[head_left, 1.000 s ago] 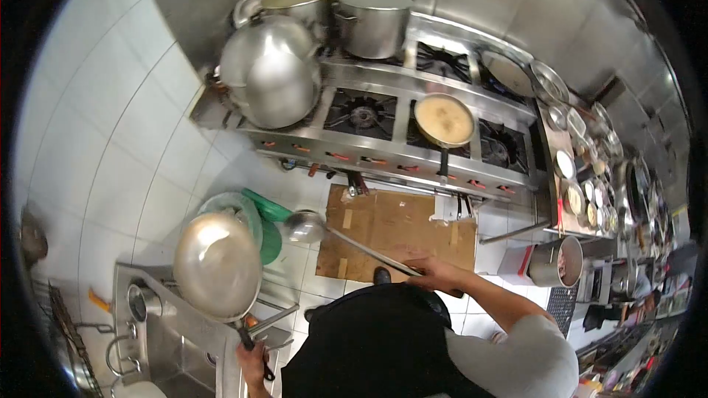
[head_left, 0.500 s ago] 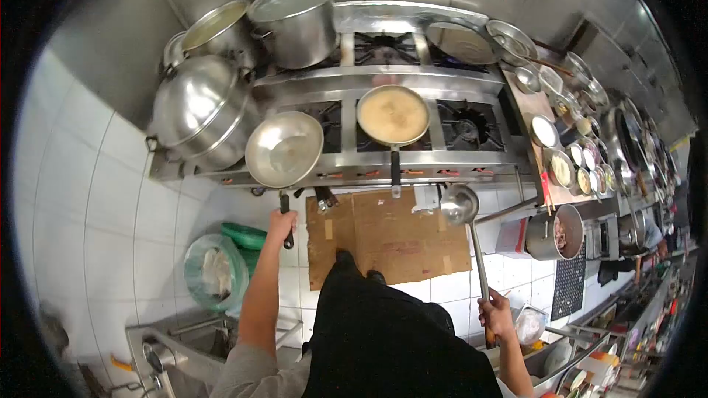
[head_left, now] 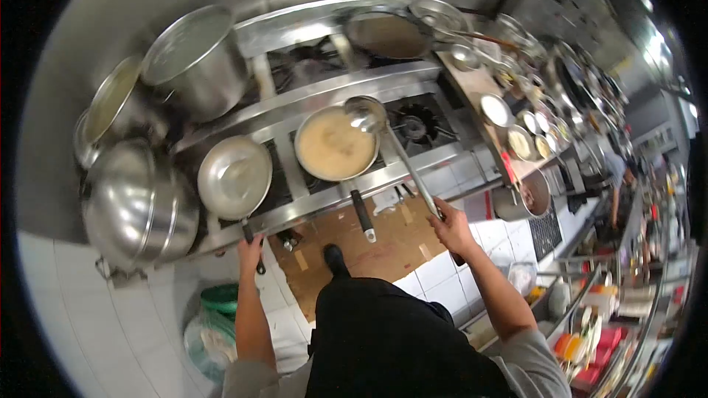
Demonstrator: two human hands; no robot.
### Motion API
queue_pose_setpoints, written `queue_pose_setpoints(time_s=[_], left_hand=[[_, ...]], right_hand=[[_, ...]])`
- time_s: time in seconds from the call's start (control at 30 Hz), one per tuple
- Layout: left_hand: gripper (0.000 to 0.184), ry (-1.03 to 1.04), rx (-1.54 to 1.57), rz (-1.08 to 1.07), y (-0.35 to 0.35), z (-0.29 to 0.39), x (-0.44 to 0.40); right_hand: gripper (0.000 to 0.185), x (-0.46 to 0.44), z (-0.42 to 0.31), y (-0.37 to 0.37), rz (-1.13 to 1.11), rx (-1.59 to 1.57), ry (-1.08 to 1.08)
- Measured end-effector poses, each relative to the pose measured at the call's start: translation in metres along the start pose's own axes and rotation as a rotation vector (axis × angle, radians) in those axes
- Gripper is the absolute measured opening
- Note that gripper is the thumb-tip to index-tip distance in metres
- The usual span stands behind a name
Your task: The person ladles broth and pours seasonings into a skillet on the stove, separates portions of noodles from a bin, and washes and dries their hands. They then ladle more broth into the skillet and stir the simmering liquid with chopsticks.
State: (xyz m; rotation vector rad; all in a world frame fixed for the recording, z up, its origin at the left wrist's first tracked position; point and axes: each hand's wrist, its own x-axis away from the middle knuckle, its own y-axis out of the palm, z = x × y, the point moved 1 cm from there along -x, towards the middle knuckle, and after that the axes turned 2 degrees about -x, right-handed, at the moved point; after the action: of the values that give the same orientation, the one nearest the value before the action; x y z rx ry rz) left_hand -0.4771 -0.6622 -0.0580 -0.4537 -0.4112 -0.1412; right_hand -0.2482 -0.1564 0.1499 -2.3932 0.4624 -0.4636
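Observation:
My left hand (head_left: 251,252) is closed round the dark handle of a shallow metal frying pan (head_left: 234,177), over the left front of the stove. A little clear liquid or shine shows in its bottom. My right hand (head_left: 451,227) grips the long handle of a steel ladle (head_left: 405,158). The ladle's bowl is at the upper right rim of a second pan (head_left: 332,149), which holds cloudy tan liquid. Whether the bowl touches that liquid I cannot tell. This second pan sits on a front burner, its black handle pointing towards me with no hand on it.
Large steel pots (head_left: 195,66) and a domed steamer (head_left: 136,203) crowd the left. A dark round pan (head_left: 387,35) sits on a back burner. Seasoning bowls (head_left: 496,110) line the right counter. Cardboard (head_left: 354,250) covers the floor. Another person (head_left: 618,177) is at far right.
My right hand has lifted the ladle forward and left, from above the floor to the tan liquid's pan. My left hand keeps its hold on the frying pan. The view has tilted.

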Motion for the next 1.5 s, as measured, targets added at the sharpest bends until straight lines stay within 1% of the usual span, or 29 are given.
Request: queue_pose_setpoints(time_s=[0.03, 0.1, 0.23, 0.27, 0.33, 0.37, 0.4, 0.47, 0.5, 0.57, 0.6, 0.67, 0.73, 0.77, 0.8, 0.83, 0.87, 0.9, 0.97, 1.1, 1.2, 1.23, 1.27, 1.33, 1.37, 1.4, 1.43, 1.47, 1.5], left_hand=[[0.038, 0.013, -0.008, -0.035, 0.002, 0.004, -0.002], [0.047, 0.006, -0.021, -0.069, -0.002, 0.006, -0.008], [0.054, -0.041, 0.032, -0.086, -0.003, 0.002, -0.018], [0.056, -0.043, 0.058, -0.094, -0.005, 0.0, -0.019], [0.058, -0.044, 0.088, -0.055, -0.009, -0.066, -0.049], [0.059, -0.048, 0.103, -0.038, -0.005, -0.084, -0.062], [0.059, -0.087, 0.172, -0.066, -0.001, -0.072, -0.055], [0.059, -0.167, 0.31, -0.11, -0.007, -0.035, -0.019], [0.057, -0.211, 0.31, -0.135, -0.011, -0.03, -0.013], [0.057, -0.146, 0.392, -0.03, -0.01, -0.046, -0.013], [0.057, -0.111, 0.433, 0.025, -0.012, -0.063, -0.014], [0.054, -0.237, 0.429, 0.307, -0.025, -0.1, -0.015], [0.047, -0.119, 0.812, 0.372, -0.044, -0.144, -0.002], [0.053, -0.069, 0.506, 0.612, -0.035, -0.126, 0.022], [0.061, -0.101, 0.17, 0.861, -0.027, -0.114, 0.044], [0.06, -0.117, -0.008, 0.997, -0.023, -0.106, 0.064], [0.06, -0.121, -0.11, 1.033, -0.017, -0.098, 0.085], [0.059, -0.135, -0.198, 1.054, -0.01, -0.092, 0.109], [0.058, -0.189, -0.353, 0.979, 0.017, -0.072, 0.148], [0.055, -0.336, -0.629, 0.657, 0.076, -0.042, 0.207], [0.054, -0.364, -0.787, 0.486, 0.109, -0.026, 0.243], [0.054, -0.352, -0.828, 0.455, 0.118, -0.022, 0.25], [0.053, -0.33, -0.87, 0.433, 0.123, -0.015, 0.255], [0.053, -0.271, -0.963, 0.409, 0.129, -0.007, 0.255], [0.053, -0.249, -0.988, 0.415, 0.129, -0.002, 0.253], [0.051, -0.295, -1.062, 0.354, 0.136, 0.016, 0.244], [0.049, -0.332, -0.861, 0.419, 0.142, 0.037, 0.239], [0.046, -0.365, -0.653, 0.485, 0.149, 0.052, 0.232], [0.044, -0.233, -0.648, 0.584, 0.154, 0.062, 0.226]], right_hand=[[0.05, -0.003, -0.005, -0.005, -0.002, -0.09, 0.061], [0.048, 0.003, -0.022, -0.012, -0.041, -0.435, 0.23], [0.046, 0.007, 0.002, -0.033, 0.085, -0.613, 0.28], [0.045, 0.008, 0.012, -0.041, 0.143, -0.577, 0.29], [0.045, 0.007, 0.017, -0.062, 0.275, -0.348, 0.247], [0.046, 0.004, 0.021, -0.072, 0.379, -0.234, 0.22], [0.048, 0.0, 0.022, -0.087, 0.414, -0.054, 0.232], [0.051, -0.022, 0.068, -0.109, 0.574, 0.229, 0.07], [0.051, -0.032, 0.071, -0.121, 0.579, 0.276, 0.112], [0.052, -0.059, 0.072, -0.144, 0.588, 0.357, 0.193], [0.052, -0.076, 0.088, -0.151, 0.64, 0.376, 0.066], [0.051, -0.115, 0.114, -0.164, 0.721, 0.442, -0.023], [0.05, -0.156, 0.133, -0.181, 0.668, 0.455, 0.038], [0.05, -0.177, 0.142, -0.189, 0.639, 0.461, 0.067], [0.05, -0.198, 0.151, -0.198, 0.629, 0.491, 0.072], [0.051, -0.22, 0.167, -0.204, 0.637, 0.51, 0.041], [0.052, -0.242, 0.183, -0.211, 0.644, 0.528, 0.009], [0.052, -0.261, 0.187, -0.217, 0.583, 0.539, 0.107], [0.056, -0.298, 0.21, -0.227, 0.554, 0.527, 0.079], [0.056, -0.355, 0.246, -0.239, 0.494, 0.468, 0.107], [0.055, -0.368, 0.259, -0.241, 0.463, 0.391, 0.079], [0.055, -0.37, 0.265, -0.241, 0.474, 0.377, 0.022], [0.058, -0.373, 0.272, -0.243, 0.398, 0.361, 0.048], [0.046, -0.373, 0.29, -0.245, 0.422, 0.416, -0.071], [0.04, -0.358, 0.294, -0.253, 0.422, 0.38, -0.054], [0.034, -0.336, 0.288, -0.27, 0.425, 0.351, -0.038], [0.03, -0.315, 0.284, -0.283, 0.432, 0.324, -0.025], [0.027, -0.291, 0.296, -0.291, 0.353, 0.276, -0.006], [0.028, -0.261, 0.31, -0.298, 0.276, 0.225, 0.01]])
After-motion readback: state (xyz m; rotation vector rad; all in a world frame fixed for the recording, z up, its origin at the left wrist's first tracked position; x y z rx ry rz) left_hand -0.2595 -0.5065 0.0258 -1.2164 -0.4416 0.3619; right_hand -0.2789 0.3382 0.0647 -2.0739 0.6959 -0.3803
